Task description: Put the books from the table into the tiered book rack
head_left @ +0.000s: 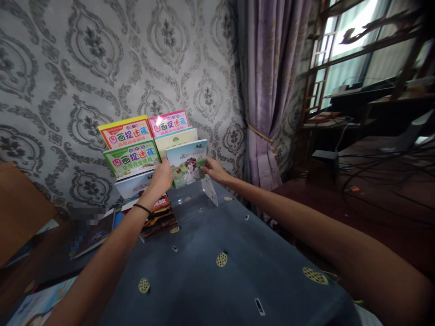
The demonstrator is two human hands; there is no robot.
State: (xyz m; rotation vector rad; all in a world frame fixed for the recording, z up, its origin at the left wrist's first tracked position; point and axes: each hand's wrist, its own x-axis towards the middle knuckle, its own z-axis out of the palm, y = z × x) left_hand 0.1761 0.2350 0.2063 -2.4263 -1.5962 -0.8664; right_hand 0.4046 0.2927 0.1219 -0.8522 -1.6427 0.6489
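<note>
A picture book point(186, 164) with a pale blue and green cover and a figure in a hat stands upright between my hands. My left hand point(163, 175) grips its left edge, and my right hand point(213, 171) pinches its right edge. Below it is a clear tiered book stand point(210, 191), whose front right level holds nothing. Behind the held book are a cream book point(176, 138) and a pink book point(169, 122). On the left tiers stand an orange book point(129, 132), a green book point(131, 157), a bluish book point(134, 184) and a dark book point(161, 217), partly hidden by my left arm.
The stand rests on a dark blue cloth point(197, 271) printed with pineapples, against a patterned wall point(102, 59). More books point(93, 235) and a brown cardboard box point(23, 213) lie at left. A purple curtain point(261, 90) hangs at right, near loose cables point(370, 176) and shelving.
</note>
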